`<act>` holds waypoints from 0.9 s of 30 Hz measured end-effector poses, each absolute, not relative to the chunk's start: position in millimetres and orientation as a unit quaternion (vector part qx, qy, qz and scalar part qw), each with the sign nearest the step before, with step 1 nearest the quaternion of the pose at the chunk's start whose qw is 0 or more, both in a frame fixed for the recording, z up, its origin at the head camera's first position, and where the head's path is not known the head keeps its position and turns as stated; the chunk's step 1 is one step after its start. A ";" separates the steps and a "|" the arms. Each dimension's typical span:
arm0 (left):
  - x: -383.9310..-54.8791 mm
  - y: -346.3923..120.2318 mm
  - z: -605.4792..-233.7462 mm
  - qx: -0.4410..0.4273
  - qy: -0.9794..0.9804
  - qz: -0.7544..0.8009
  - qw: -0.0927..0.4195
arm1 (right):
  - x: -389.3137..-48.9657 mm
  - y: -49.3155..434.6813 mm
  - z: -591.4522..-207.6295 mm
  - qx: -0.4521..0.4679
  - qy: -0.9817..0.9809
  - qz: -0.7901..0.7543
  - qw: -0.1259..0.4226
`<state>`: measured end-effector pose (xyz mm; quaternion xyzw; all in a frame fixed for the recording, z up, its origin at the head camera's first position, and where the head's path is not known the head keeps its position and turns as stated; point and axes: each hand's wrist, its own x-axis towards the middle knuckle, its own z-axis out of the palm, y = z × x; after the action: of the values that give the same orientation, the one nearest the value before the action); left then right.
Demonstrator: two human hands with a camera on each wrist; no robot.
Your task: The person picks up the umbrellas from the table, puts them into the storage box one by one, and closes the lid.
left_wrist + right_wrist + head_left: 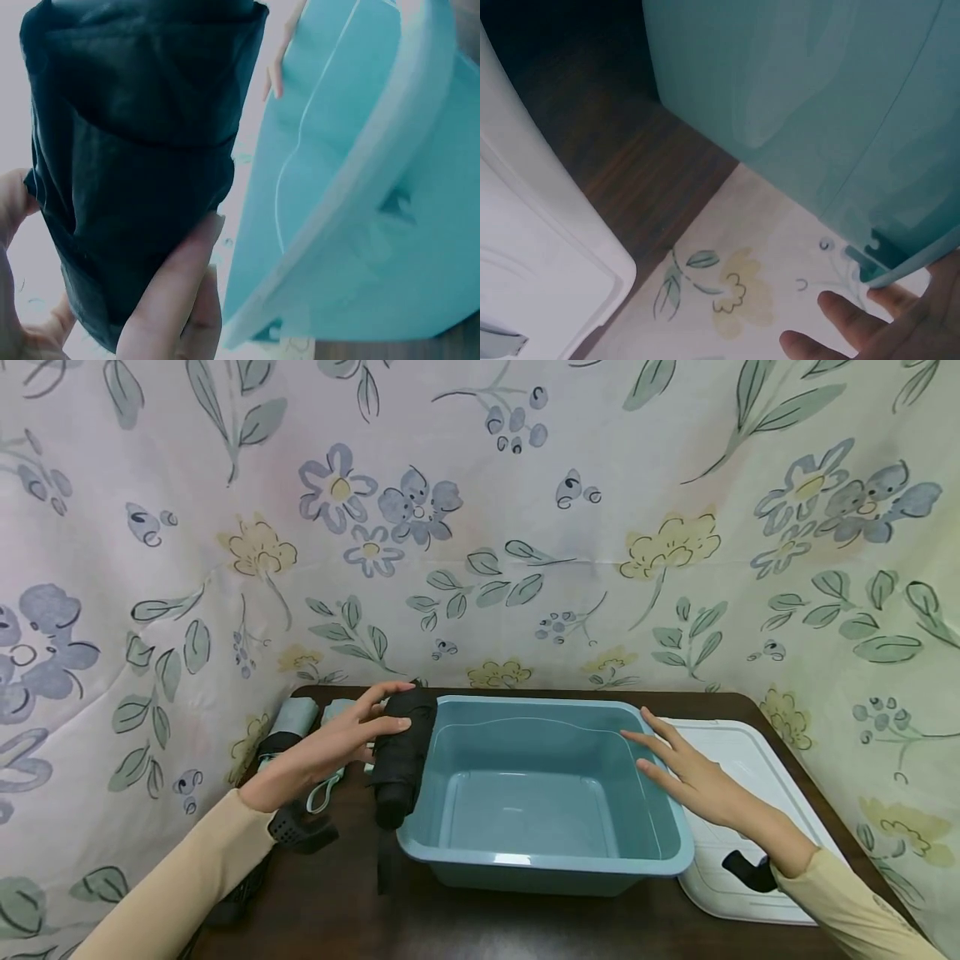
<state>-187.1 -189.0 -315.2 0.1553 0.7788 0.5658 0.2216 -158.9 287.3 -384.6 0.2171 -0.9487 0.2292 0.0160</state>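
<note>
My left hand [330,743] grips a black folded umbrella [406,747], holding it upright above the left rim of a blue plastic bin [517,814]. In the left wrist view the fingers [169,300] and thumb lie on either side of the dark umbrella fabric [142,142]. A strap hangs below the umbrella. Nothing lies inside the bin. At the bin's right rim is my right hand [701,781], its fingers spread and fairly straight. In the right wrist view these fingers [847,319] are close by the rim's corner; whether they touch it, I cannot tell.
A white lid [750,877] lies right of the bin on the dark wooden table [525,927]. Left of the bin are a pale blue rolled item [294,717] with a black band, a light cord loop [324,792] and dark things partly hidden by my arm. Floral cloth [480,568] hangs behind.
</note>
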 end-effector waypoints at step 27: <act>-202.6 -103.9 -307.3 0.190 0.764 0.559 0.261 | -158.2 287.5 -384.3 0.214 -0.950 0.229 0.013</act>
<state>-202.6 -103.9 -307.3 0.1897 0.7635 0.5592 0.2615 -158.2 287.5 -384.3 0.2136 -0.9495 0.2294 0.0135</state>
